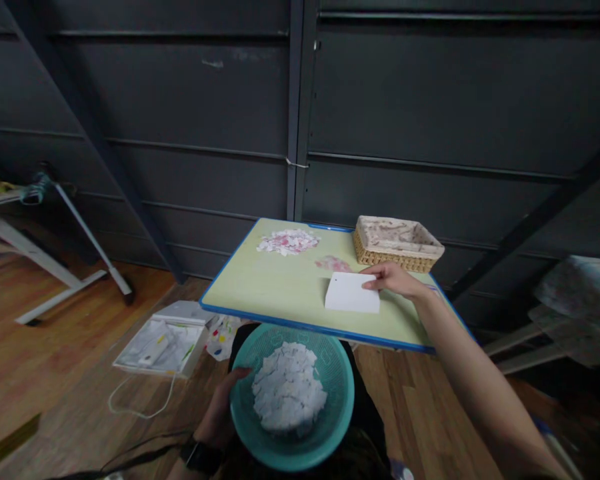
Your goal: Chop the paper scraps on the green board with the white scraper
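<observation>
My left hand grips the rim of a teal plastic basket held low in front of me, below the table's front edge. A heap of white paper scraps fills the basket. My right hand reaches out over the yellow-green table and pinches the right edge of a white flat card that lies on the tabletop. A pile of pink and white paper scraps sits at the table's far left, and a smaller pinkish patch of scraps lies just beyond the card.
A woven wicker tray stands at the table's far right corner. An open white box with a cable lies on the wooden floor to the left, beside a spotted sheet. A white metal frame stands further left; a dark panelled wall rises behind.
</observation>
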A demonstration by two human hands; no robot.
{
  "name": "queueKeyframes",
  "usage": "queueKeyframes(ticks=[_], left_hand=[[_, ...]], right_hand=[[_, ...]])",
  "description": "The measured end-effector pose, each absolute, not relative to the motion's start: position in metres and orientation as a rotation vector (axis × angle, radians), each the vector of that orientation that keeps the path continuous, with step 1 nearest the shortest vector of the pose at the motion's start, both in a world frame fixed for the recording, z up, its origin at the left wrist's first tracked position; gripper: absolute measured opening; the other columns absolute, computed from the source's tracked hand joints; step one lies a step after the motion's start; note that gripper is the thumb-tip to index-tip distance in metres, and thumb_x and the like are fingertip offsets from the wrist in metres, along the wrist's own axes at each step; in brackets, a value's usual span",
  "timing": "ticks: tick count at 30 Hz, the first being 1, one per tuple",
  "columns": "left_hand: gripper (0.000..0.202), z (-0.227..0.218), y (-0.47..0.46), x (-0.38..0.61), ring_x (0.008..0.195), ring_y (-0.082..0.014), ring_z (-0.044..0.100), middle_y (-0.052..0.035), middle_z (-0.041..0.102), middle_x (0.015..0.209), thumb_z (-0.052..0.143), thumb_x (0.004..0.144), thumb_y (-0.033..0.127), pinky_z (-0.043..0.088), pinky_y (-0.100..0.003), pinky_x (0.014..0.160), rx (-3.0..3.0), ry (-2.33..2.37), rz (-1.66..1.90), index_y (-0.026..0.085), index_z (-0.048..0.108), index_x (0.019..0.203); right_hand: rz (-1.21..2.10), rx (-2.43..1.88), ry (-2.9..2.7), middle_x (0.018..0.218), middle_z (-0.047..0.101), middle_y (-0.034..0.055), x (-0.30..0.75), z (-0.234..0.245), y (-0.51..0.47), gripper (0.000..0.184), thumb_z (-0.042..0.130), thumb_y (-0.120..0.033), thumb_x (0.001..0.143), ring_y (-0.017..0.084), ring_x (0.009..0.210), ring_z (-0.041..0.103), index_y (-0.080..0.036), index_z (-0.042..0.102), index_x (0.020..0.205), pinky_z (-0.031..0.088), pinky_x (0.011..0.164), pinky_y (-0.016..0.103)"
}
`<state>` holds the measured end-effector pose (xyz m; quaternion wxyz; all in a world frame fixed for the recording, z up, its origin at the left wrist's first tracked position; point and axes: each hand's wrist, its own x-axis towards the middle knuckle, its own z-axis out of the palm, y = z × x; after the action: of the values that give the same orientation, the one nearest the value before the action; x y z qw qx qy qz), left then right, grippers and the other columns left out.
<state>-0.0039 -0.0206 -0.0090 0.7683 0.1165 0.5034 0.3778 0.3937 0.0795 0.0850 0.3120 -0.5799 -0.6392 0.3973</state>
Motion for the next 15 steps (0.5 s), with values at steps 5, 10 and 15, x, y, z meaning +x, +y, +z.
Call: queueKeyframes(ticks=[5, 10, 15], left_hand=[[0.038, -0.008, -0.026, -0.006, 0.073, -0.0332, 0.076, -0.0083, 0.08, 0.072, 0.073, 0.071, 0.023, 0.06, -0.043, 0.07, 0.27, 1.137, 0.801, 0.013, 0.07, 0.108], [0.042, -0.02, -0.03, -0.019, 0.078, -0.0348, 0.076, -0.0085, 0.078, 0.067, 0.072, 0.072, 0.026, 0.059, -0.044, 0.074, 0.18, 1.133, 0.772, 0.011, 0.069, 0.111], [0.014, -0.043, -0.03, -0.038, 0.087, -0.0349, 0.075, -0.0087, 0.077, 0.065, 0.073, 0.071, 0.025, 0.057, -0.043, 0.086, 0.139, 1.186, 0.844, 0.017, 0.072, 0.083]], right_hand=[[0.925, -1.519, -1.629, 0.069, 0.071, 0.0028, 0.387, 0.08, 0.128, 0.04, 0.076, -0.036, 0.054, 0.013, 0.057, 0.056, -0.011, 0.079, 0.085, 0.043, 0.051, 0.023], [0.815, -1.541, -1.594, 0.068, 0.07, 0.0033, 0.392, 0.083, 0.156, 0.037, 0.074, -0.031, 0.056, 0.013, 0.056, 0.054, -0.01, 0.078, 0.085, 0.043, 0.053, 0.025], [0.321, -1.689, -1.561, 0.088, 0.075, 0.0104, 0.39, 0.084, 0.155, 0.035, 0.062, -0.025, 0.073, 0.019, 0.071, 0.064, -0.009, 0.074, 0.101, 0.047, 0.063, 0.028]])
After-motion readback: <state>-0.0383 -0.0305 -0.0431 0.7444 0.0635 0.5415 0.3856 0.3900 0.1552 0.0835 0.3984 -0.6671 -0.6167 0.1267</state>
